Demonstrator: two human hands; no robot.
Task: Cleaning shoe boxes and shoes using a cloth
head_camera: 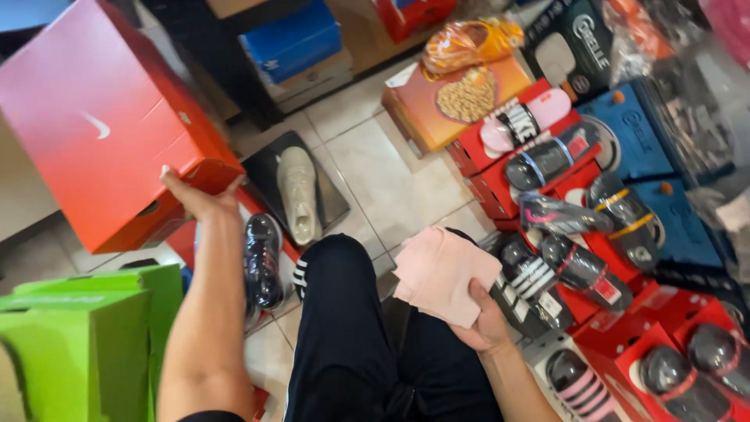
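Observation:
My left hand (pixel 199 195) grips the lower corner of a large red-orange shoe box (pixel 94 129), holding it up at the left. My right hand (pixel 484 320) holds a folded pink cloth (pixel 441 270) above my knee. My leg in black trousers (pixel 344 328) stretches forward between the two hands. A shiny black shoe (pixel 262 262) lies on the floor just right of my left forearm.
Green boxes (pixel 78 336) stand at the lower left. A cream shoe (pixel 299 194) rests on a dark box lid ahead. Red boxes (pixel 500 184) topped with several wrapped slide sandals (pixel 547 160) crowd the right, with blue boxes (pixel 637 133) behind. Pale floor tiles (pixel 391 180) lie between.

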